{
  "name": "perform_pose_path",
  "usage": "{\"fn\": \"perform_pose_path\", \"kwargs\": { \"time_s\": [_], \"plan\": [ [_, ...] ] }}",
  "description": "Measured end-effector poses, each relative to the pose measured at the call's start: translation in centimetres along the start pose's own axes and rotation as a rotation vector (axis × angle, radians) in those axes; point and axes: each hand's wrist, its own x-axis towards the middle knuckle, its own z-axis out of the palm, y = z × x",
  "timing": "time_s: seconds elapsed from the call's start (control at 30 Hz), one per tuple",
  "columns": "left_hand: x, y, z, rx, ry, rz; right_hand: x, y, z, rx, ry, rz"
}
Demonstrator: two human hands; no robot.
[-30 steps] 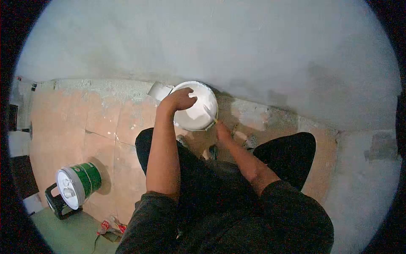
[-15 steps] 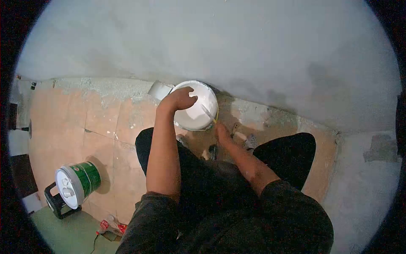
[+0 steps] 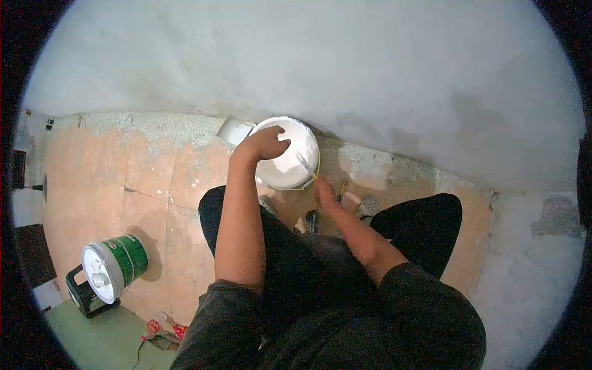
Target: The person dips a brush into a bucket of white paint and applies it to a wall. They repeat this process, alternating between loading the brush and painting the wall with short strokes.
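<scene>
A round bucket [image 3: 313,145] of white paste stands by the wall. My left hand [image 3: 266,143] is over its left side, fingers curled; what it grips is hidden beneath it. Just left of the rim, a flat grey metal plate [image 3: 234,131] sticks out beside this hand; any link between them is hidden. At the bucket's lower right, my right hand [image 3: 325,193] is closed on the yellow handle of a scraper [image 3: 304,163], whose pale blade reaches into the paste.
A green and white bucket [image 3: 126,259] lies tilted at the lower left, beside a black frame [image 3: 80,296]. Red and clear packaging [image 3: 163,330] lies near the bottom. The grey wall [image 3: 370,74] runs behind the paste bucket. My knees flank the work spot.
The scraper and my right hand have shifted very slightly in the bucket area. My left hand stays over the rim, and the whole view has moved a little.
</scene>
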Motion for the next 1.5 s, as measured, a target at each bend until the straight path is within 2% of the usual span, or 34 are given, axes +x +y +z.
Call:
{"fn": "perform_pose_path", "kwargs": {
  "time_s": [0.1,0.17,0.2,0.23,0.3,0.33,0.37,0.43,0.47,0.53,0.57,0.63,0.7,0.77,0.83,0.87,0.9,0.97,1.0,1.07,1.1,1.17,1.2,1.23,1.3,1.33,1.37,1.43,1.5],
  "plan": [
    [-0.1,0.1,-0.1,0.005,-0.011,0.001,0.4,0.8,-0.2,0.145,-0.116,-0.056],
    [0.2,-0.3,0.2,0.026,-0.015,0.015,1.0,0.3,0.0,-0.017,0.04,0.033],
    [0.4,-0.5,0.3,0.01,-0.01,0.02,0.3,0.7,-0.4,0.194,-0.119,-0.102],
    [0.2,-0.4,0.2,-0.005,-0.005,0.024,0.5,0.8,-0.3,0.194,-0.12,-0.103],
    [0.0,-0.3,0.0,0.011,-0.004,0.029,0.9,1.0,0.1,0.04,0.031,-0.058],
    [0.0,-0.2,0.0,0.009,-0.006,0.032,0.4,-0.3,0.0,-0.281,0.072,-0.015],
    [0.0,-0.1,0.0,0.007,-0.006,0.035,1.1,0.7,-0.2,-0.281,0.073,-0.015],
    [-0.1,-0.1,0.0,-0.006,0.008,0.035,2.0,2.1,0.0,-0.171,0.08,-0.214],
    [-0.1,-0.1,0.1,-0.003,0.019,0.019,2.6,2.2,-0.1,-0.171,0.079,-0.215],
    [0.1,-0.2,0.1,0.018,0.01,0.039,3.6,2.2,-0.6,-0.058,0.163,0.169],
    [0.2,-0.2,0.1,0.017,0.011,0.04,2.5,1.5,-0.4,-0.058,0.163,0.168],
    [0.2,-0.3,0.1,0.003,0.002,0.03,-0.1,0.6,-0.2,0.283,-0.08,0.054],
    [0.4,-0.5,0.3,0.007,0.004,0.032,2.6,3.2,-1.6,0.232,-0.101,0.029],
    [0.3,-0.3,0.2,0.018,0.012,0.036,3.2,3.2,-1.5,0.181,-0.126,0.0],
    [0.1,-0.1,-0.2,0.015,0.015,0.031,3.5,3.0,-0.3,0.36,-0.023,0.066],
    [-0.1,0.0,-0.5,0.012,-0.008,0.036,11.3,9.7,-4.5,0.218,-0.123,0.076],
    [-0.1,0.2,-0.7,0.01,-0.028,0.042,13.0,11.9,-4.7,0.218,-0.125,0.074],
    [0.2,0.0,-0.8,0.033,-0.026,0.043,13.5,11.9,-3.5,-0.003,0.094,-0.305],
    [0.3,0.0,-0.8,0.057,-0.005,0.024,13.9,11.4,-3.6,0.003,0.097,-0.316],
    [0.6,-0.4,-0.5,0.053,0.022,-0.015,10.5,6.6,-2.9,-0.72,0.074,-0.306],
    [1.1,-0.7,-0.3,0.063,0.028,0.002,8.1,4.2,-2.4,-0.711,0.089,-0.318],
    [1.8,-0.4,-0.1,0.196,0.064,-0.135,3.1,-0.6,-1.1,-0.345,-0.011,-0.092],
    [0.5,1.2,-0.9,0.156,0.077,-0.106,2.0,-2.0,-0.4,-0.402,-0.012,-0.247],
    [1.6,0.0,-0.5,0.157,0.068,-0.079,1.2,-3.5,-0.7,-0.393,0.003,-0.266],
    [1.4,0.5,-0.3,0.161,0.053,-0.064,-0.7,-6.1,-1.8,-0.16,-0.128,-0.201],
    [1.5,0.4,0.2,0.174,0.058,-0.048,-4.5,-9.8,-2.1,-0.287,-0.167,-0.257],
    [2.0,0.0,0.7,0.245,0.085,-0.021,-5.9,-12.0,-2.8,-0.274,-0.156,-0.273],
    [2.2,0.0,1.5,0.301,0.109,0.029,-7.3,-14.9,-5.0,-0.045,-0.283,-0.257],
    [0.4,2.2,0.5,0.304,-0.049,0.003,-8.1,-17.0,-7.8,-0.005,-0.335,-0.331]
  ]
}}
